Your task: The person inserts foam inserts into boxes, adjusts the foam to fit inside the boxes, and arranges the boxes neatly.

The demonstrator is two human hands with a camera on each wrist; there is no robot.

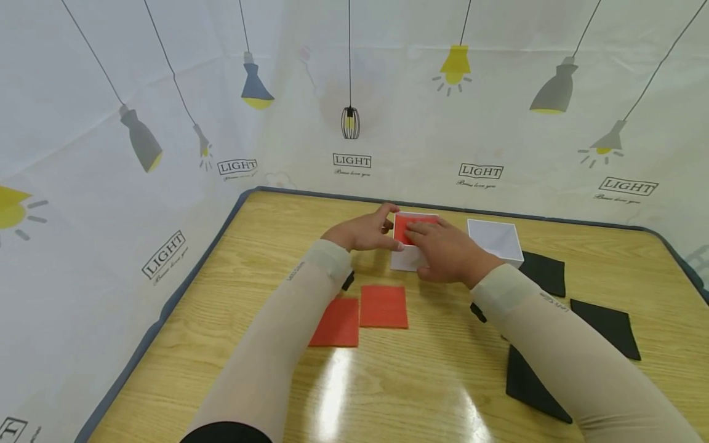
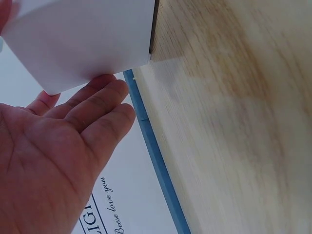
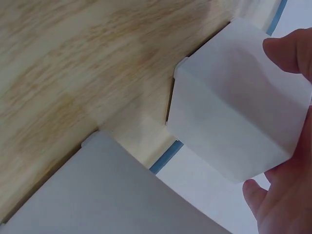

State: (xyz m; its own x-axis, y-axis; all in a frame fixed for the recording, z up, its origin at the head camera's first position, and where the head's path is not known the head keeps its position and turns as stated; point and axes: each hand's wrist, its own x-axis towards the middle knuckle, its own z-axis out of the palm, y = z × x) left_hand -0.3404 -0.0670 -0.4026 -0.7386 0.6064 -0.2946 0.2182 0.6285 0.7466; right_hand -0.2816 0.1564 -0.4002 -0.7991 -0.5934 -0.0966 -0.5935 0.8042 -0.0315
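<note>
Hands (image 1: 365, 231) (image 1: 453, 251) touch white box (image 1: 404, 259), apparently near table edge (image 2: 153, 141).

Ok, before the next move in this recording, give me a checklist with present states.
1. White box upright on the wooden table: ok.
2. Left hand at the box's left side: ok, touching.
3. Right hand off the red piece inside: not ok, fingers on it.
4. That piece lying fully flat: cannot tell, partly covered.
5. Loose red squares apart from the box: ok.
6. Second white box open upward: ok.
</note>
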